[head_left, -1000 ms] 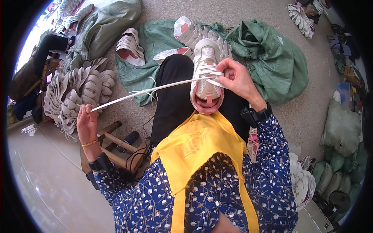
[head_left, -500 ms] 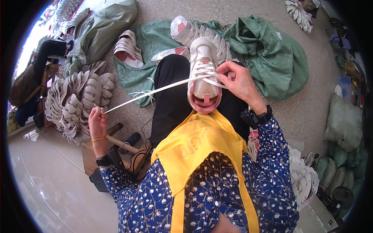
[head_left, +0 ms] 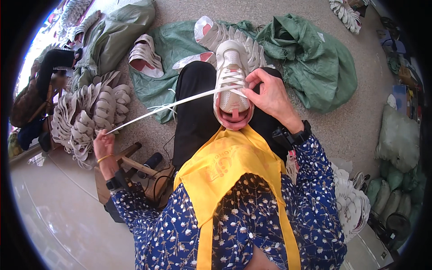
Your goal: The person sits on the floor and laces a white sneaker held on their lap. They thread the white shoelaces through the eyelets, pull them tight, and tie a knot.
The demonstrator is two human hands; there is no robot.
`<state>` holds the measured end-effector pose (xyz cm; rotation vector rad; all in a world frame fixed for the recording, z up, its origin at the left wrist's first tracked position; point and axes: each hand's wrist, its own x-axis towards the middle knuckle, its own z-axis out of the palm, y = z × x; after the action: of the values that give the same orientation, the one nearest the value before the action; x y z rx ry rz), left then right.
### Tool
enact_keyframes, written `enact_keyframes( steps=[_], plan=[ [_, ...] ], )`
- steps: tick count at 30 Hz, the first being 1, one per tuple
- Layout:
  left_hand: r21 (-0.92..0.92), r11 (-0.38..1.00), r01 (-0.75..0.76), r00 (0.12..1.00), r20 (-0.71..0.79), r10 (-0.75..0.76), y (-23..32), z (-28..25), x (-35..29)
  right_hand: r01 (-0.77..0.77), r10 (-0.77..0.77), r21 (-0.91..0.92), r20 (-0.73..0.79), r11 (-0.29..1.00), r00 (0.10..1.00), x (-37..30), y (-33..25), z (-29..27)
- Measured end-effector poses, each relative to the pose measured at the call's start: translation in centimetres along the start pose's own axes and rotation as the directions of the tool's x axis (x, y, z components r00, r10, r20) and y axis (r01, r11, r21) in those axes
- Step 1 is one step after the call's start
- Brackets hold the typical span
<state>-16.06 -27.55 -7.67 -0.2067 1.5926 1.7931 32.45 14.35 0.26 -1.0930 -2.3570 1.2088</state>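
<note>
A white-and-pink shoe upper (head_left: pixel 232 53) lies between my knees, its pink heel opening toward me. White lace crosses its tongue in several rows. From the upper's right edge a long shoelace (head_left: pixel 166 106) runs taut out to the left. At its far end my left hand (head_left: pixel 104 145) is closed on the lace, out beside the wooden stool. My right hand (head_left: pixel 272 95) is at the right side of the upper, thumb and fingers pinching the lace by the eyelets. Its fingertips partly hide that eyelet row.
Green woven sacks (head_left: pixel 315 67) spread on the floor ahead, with more shoe uppers (head_left: pixel 146 56) on and near them. A large heap of uppers (head_left: pixel 92 112) lies left, close to a wooden stool (head_left: pixel 130 166). Another pile (head_left: pixel 351 207) is at my right. A seated person's leg (head_left: pixel 56 58) shows far left.
My left hand has moved farther left and a little down, drawing out more lace. My right hand stays by the upper's right edge. The view has shifted slightly.
</note>
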Motion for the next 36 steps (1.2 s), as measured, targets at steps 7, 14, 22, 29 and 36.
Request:
enact_keyframes(
  steps=[7,14,22,29,36],
  plan=[
    [0.443,0.878,-0.179,0.975,0.198,0.098,1.3,10.8,-5.0,-0.023,0.022,-0.012,-0.037,1.0,0.999,-0.6,-0.2,-0.3],
    [0.53,0.538,-0.655,0.743,0.583,0.329,-5.1,23.6,-8.8,-0.138,0.132,0.035,0.128,0.99,0.983,-1.8,-0.8,-2.4],
    [0.328,0.373,-0.868,0.395,0.911,0.116,-8.7,37.0,-13.1,-0.238,0.188,0.191,0.246,0.952,0.951,-3.0,-1.2,-2.3],
    [0.422,0.621,-0.661,0.382,0.901,-0.206,-6.9,38.6,-9.3,-0.25,0.152,0.355,0.282,0.901,0.947,-3.3,0.0,-1.8],
    [0.213,0.396,-0.893,0.275,0.955,0.109,-3.9,43.4,-2.8,-0.245,0.112,0.428,0.311,0.87,0.944,-3.5,-0.8,-1.7]
  ],
)
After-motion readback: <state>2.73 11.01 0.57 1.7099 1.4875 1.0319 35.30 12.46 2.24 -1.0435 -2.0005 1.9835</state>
